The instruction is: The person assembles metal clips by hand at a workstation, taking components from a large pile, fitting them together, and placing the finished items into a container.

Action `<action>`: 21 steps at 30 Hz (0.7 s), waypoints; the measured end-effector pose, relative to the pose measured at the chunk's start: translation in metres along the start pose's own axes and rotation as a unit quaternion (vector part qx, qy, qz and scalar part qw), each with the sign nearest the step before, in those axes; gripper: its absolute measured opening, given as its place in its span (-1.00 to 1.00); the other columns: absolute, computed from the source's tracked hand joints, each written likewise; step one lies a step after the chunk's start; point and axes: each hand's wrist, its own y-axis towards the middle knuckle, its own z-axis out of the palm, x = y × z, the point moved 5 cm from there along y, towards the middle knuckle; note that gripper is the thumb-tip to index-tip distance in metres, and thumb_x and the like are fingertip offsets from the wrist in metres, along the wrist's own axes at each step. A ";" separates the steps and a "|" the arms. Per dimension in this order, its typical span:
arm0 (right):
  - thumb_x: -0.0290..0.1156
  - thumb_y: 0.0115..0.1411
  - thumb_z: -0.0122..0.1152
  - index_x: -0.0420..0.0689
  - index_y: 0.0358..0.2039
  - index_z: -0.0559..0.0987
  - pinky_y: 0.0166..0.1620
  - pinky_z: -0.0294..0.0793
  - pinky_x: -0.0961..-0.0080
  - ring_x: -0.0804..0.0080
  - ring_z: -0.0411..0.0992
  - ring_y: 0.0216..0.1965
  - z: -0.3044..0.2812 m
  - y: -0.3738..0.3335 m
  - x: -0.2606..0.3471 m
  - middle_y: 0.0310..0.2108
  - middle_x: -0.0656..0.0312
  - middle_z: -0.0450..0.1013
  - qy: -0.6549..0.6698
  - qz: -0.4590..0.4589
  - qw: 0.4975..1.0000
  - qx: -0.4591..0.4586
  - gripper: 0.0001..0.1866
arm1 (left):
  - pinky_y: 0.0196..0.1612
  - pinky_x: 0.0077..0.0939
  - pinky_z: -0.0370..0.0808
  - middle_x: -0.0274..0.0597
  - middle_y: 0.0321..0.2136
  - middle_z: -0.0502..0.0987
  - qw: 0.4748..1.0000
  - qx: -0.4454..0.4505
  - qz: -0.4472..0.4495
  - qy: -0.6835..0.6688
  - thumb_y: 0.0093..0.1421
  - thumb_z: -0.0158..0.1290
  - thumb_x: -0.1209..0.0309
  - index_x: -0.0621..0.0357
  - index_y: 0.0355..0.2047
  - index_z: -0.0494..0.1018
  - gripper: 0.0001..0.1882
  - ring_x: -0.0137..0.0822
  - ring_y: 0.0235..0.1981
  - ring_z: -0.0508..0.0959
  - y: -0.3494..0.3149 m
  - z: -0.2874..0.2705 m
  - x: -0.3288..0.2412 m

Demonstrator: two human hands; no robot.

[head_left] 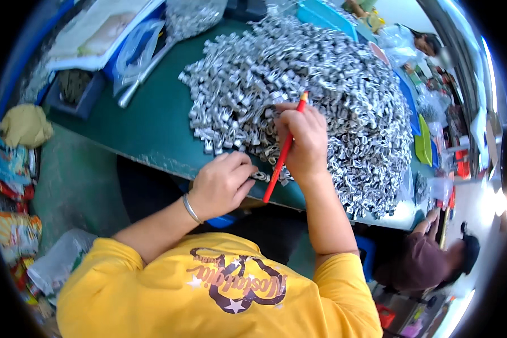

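**Sorting small metal pieces at the table edge**

Pinching a red stick (284, 153), your right hand (303, 143) rests on the heap of silver metal pieces (321, 84), which spreads from centre toward 2 o'clock. Your left hand (222, 183) curls at the green table (152, 121) edge, fingertips closed on a small metal piece (260, 176), mostly hidden. The stick's lower end overhangs the edge. A bracelet (190, 208) circles your left wrist.

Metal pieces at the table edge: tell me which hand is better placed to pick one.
Left hand: its fingertips already touch metal pieces there. Right hand grips a red stick.
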 end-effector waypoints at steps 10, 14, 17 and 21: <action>-0.74 -0.07 0.21 -0.21 -0.48 0.42 -0.38 0.44 0.37 0.14 0.45 -0.45 -0.030 -0.048 0.005 -0.40 0.05 0.51 0.038 0.092 0.984 -0.151 -0.81 | -0.27 -0.36 0.44 -0.15 -0.34 0.47 1.000 0.006 0.006 -0.005 -0.09 0.17 0.49 0.17 -0.32 0.50 -0.74 -0.13 -0.34 0.49 -0.001 -0.003 0.002; -0.75 -0.08 0.22 -0.21 -0.49 0.40 -0.35 0.43 0.39 0.15 0.43 -0.45 -0.032 -0.085 0.000 -0.42 0.05 0.49 0.003 0.126 0.980 -0.154 -0.79 | -0.27 -0.35 0.44 -0.12 -0.33 0.46 1.000 0.010 0.009 -0.009 -0.09 0.17 0.50 0.20 -0.31 0.49 -0.73 -0.11 -0.33 0.48 -0.003 0.000 0.000; -0.79 -0.18 0.19 -0.19 -0.46 0.41 -0.34 0.40 0.36 0.13 0.40 -0.41 -0.020 -0.093 0.001 -0.39 0.09 0.47 -0.026 0.121 0.987 -0.101 -0.73 | -0.26 -0.37 0.44 -0.13 -0.30 0.46 1.000 0.014 0.004 -0.013 -0.10 0.19 0.49 0.22 -0.30 0.49 -0.72 -0.12 -0.32 0.49 -0.003 -0.003 0.002; -0.66 -0.14 0.23 -0.14 -0.47 0.43 -0.24 0.35 0.29 0.10 0.43 -0.33 -0.009 -0.095 0.010 -0.36 0.12 0.49 -0.036 0.130 0.988 -0.073 -0.79 | -0.39 -0.67 0.40 -0.18 -0.22 0.42 0.955 0.004 -0.110 -0.274 0.00 0.15 0.60 0.24 -0.24 0.49 -0.74 -0.51 -0.43 0.45 -0.008 -0.023 0.010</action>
